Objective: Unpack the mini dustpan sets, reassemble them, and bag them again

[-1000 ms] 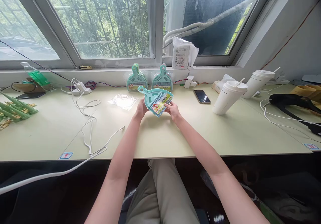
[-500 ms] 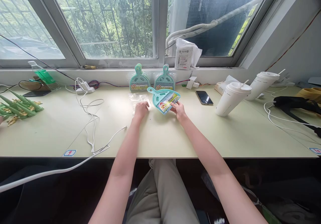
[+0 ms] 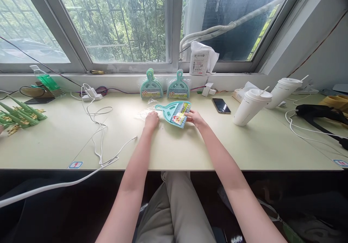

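The dustpan (image 3: 172, 115) is held at its broad end by the right hand (image 3: 195, 118), long axis crosswise, handle (image 3: 159, 107) directed toward the clear bag (image 3: 145, 113) pinched by the left hand (image 3: 152, 119).

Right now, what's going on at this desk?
Someone's right hand holds a teal dustpan by its wide, labelled end, handle pointing left. Their left hand is at a clear bag on the desk; whether it grips it is hard to tell. Similar dustpans stand upright behind. A phone lies to the right.
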A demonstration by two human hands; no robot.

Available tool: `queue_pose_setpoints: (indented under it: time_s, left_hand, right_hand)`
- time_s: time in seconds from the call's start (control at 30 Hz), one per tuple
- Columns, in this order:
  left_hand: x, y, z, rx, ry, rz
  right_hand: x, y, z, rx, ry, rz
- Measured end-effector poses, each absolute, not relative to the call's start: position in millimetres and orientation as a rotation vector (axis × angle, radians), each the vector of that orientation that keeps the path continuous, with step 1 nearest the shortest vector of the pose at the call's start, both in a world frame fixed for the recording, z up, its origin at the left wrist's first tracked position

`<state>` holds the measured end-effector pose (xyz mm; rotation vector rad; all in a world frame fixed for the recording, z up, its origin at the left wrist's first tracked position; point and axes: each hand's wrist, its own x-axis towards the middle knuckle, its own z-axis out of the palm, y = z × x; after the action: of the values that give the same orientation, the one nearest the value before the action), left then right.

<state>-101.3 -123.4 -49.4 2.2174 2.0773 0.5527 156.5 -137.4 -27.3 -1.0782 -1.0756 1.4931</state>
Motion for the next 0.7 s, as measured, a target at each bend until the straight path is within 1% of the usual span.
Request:
queue_pose_setpoints:
  time_s: [0.2,0.37,0.47,0.6,0.7]
  left_hand:
    - [-110,-119,-49,2.106,2.194,0.688]
    - [-109,-118,-47,2.003,2.276,0.884]
    - [-103,-120,-46,2.022,2.179,1.035]
    - [-92,-123,-43,2.121,2.01,1.23]
    - [-87,-127,-39,2.279,1.764,1.283]
  right_hand:
    - [175,-137,-20,-1.157,-1.165,1.541]
    - [174,-137,-19,-1.214,-1.098,1.434]
    - [157,-140,-20,-1.232,-1.034,1.361]
    - [130,-149,-22,-1.175,-1.064,1.432]
    - [116,-156,-24,-1.125,-1.051,1.449]
